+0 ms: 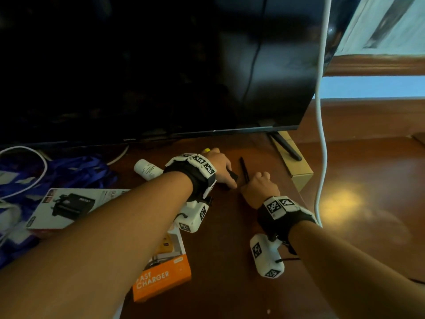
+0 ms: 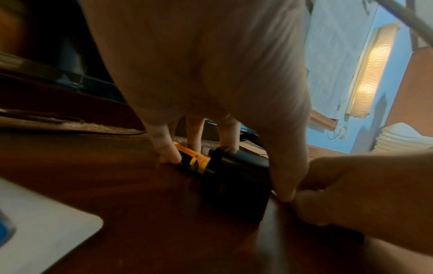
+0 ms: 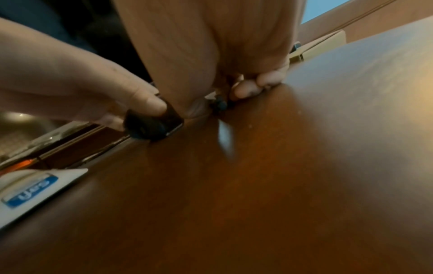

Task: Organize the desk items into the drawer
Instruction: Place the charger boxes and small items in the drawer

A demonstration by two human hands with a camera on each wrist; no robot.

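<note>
A boxy black plastic block [image 2: 234,185] with an orange-and-yellow cylindrical piece [image 2: 194,159] at its far end lies on the dark brown wooden desk [image 1: 230,261], below the black monitor [image 1: 149,65]. The left hand [image 1: 218,166] grips it, fingers curled over. Beside it, the right hand [image 1: 259,187] pinches a slim black pen [image 1: 244,169]. Bare wood lies open to the right.

Right hand [image 3: 211,46] fingers [image 3: 246,90] curled on dark brown wooden desk [image 3: 304,166], pinching thin black pen [image 3: 220,105]; left hand [image 3: 82,83] grips small black block [image 3: 152,126].
</note>
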